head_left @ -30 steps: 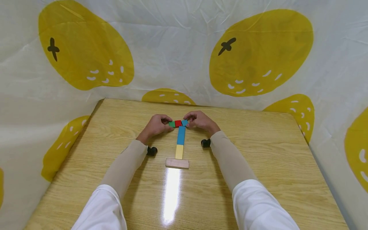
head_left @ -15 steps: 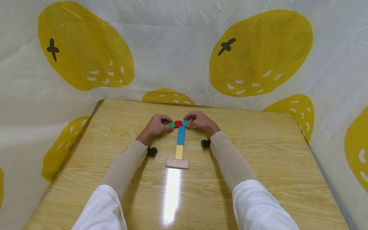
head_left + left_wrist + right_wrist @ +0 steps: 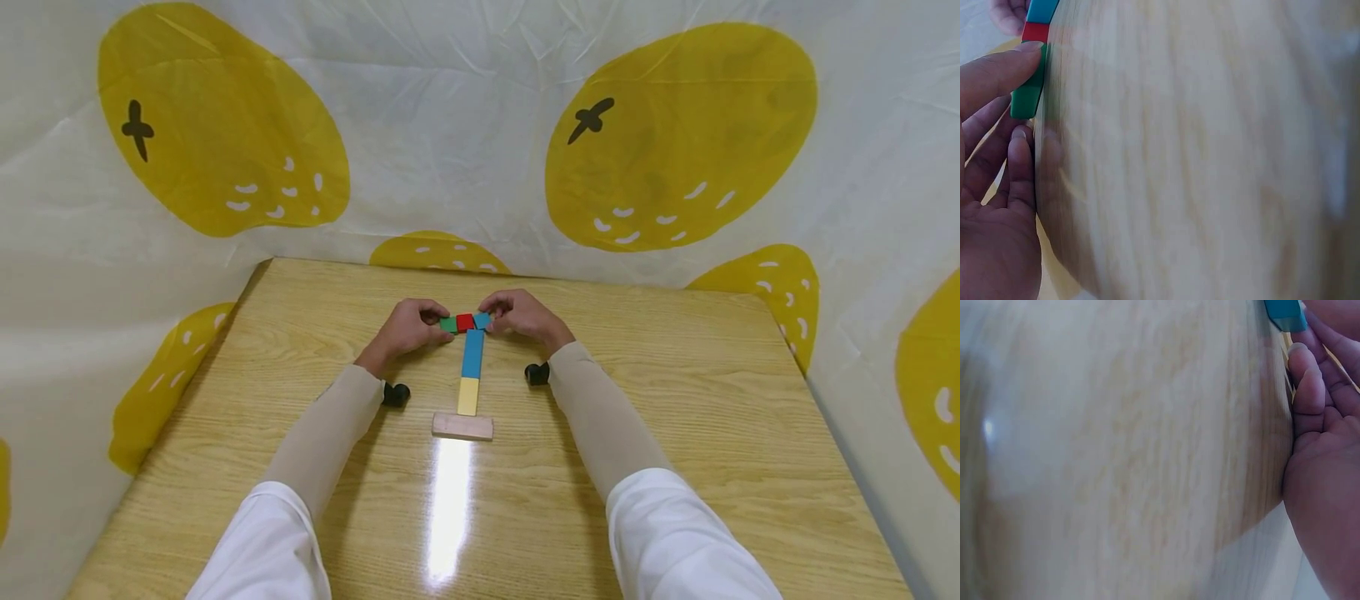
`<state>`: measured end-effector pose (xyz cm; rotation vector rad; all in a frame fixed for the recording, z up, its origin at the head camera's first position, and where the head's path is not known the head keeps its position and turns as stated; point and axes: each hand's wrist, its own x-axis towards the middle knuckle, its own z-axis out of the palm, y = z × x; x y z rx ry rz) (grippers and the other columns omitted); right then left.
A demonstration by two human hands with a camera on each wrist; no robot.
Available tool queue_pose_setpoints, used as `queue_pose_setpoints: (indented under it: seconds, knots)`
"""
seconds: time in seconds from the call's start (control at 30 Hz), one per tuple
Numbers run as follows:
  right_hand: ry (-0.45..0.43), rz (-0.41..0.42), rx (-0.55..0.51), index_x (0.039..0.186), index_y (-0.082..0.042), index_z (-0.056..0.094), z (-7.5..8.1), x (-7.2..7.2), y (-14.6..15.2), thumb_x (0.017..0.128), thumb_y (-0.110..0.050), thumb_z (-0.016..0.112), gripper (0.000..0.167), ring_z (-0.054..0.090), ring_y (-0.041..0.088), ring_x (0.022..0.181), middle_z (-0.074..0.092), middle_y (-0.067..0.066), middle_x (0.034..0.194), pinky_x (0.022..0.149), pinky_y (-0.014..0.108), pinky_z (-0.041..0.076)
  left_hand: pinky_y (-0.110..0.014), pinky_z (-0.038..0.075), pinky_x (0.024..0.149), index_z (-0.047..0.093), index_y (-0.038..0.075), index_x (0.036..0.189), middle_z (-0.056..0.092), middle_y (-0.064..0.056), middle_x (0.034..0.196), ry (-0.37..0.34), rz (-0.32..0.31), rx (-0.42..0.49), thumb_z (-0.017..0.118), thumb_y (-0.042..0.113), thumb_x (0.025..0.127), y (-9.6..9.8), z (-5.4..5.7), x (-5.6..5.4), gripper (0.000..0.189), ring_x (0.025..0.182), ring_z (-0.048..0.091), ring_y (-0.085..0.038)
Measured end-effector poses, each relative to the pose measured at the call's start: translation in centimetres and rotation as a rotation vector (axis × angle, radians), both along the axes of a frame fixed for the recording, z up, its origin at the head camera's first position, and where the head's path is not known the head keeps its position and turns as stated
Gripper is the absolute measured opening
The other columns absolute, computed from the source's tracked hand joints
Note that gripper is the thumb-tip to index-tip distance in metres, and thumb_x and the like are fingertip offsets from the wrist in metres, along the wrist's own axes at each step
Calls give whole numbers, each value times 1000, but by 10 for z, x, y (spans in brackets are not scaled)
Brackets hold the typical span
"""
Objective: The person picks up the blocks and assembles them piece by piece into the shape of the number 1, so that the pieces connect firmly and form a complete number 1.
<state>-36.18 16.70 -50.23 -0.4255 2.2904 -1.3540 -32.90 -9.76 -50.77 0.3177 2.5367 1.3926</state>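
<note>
At the far side of the table, a green block [image 3: 448,324], a red block [image 3: 465,322] and a small blue block [image 3: 482,321] form a short row. My left hand [image 3: 408,327] pinches the green block at the row's left end; in the left wrist view its thumb lies on the green block [image 3: 1027,97]. From the other end my right hand [image 3: 525,317] pinches the small blue block, which sits slightly turned against the red one. Below the row lies a long blue block [image 3: 473,354], then a yellow block [image 3: 468,397] and a crosswise plain wooden block [image 3: 462,427].
The wood-grain table [image 3: 675,417] meets a white cloth [image 3: 450,108] with yellow fruit prints at its back and sides. A black wrist camera [image 3: 396,395] sits by the left wrist, another black camera [image 3: 537,374] by the right. Light glares off the table's front.
</note>
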Motion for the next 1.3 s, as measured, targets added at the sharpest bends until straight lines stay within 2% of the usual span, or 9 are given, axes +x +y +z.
queue_pose_setpoints:
  seconds: [0.2, 0.43, 0.7, 1.07, 1.3]
  knots:
    - [5, 4, -16, 127, -1, 70, -1, -1, 1, 91, -3, 77, 37, 51, 20, 91, 63, 13, 106, 79, 25, 47, -31, 50, 88, 76, 7, 116, 73, -11, 116, 0, -5, 4, 89, 20, 83, 0, 2, 1, 38, 95, 59, -23]
    - [15, 1, -13, 127, -3, 71, 1, 0, 2, 91, -2, 76, 37, 52, 19, 89, 62, 7, 102, 79, 26, 47, -33, 51, 90, 77, 7, 115, 74, -12, 116, 2, -5, 7, 90, 20, 82, 0, 1, -1, 38, 97, 60, -23]
    - [12, 4, -15, 126, -2, 71, -1, 1, 0, 90, -2, 77, 36, 52, 20, 89, 62, 8, 99, 78, 26, 46, -31, 51, 86, 77, 8, 114, 74, -10, 113, -16, -1, 29, 90, 20, 81, -2, -6, 0, 37, 94, 61, -21]
    - [17, 3, -5, 127, -2, 71, -1, 3, -1, 91, -2, 76, 36, 51, 20, 89, 62, 11, 103, 78, 26, 46, -32, 52, 89, 77, 8, 114, 74, -10, 117, -5, 0, 12, 90, 21, 81, -2, -5, 1, 38, 97, 63, -21]
    - [17, 1, 0, 126, -3, 71, -1, 2, 0, 90, -3, 77, 37, 52, 20, 90, 62, 7, 100, 79, 27, 47, -36, 53, 94, 76, 9, 116, 74, -9, 119, -14, 0, 18, 90, 21, 82, -2, -3, 2, 39, 101, 64, -23]
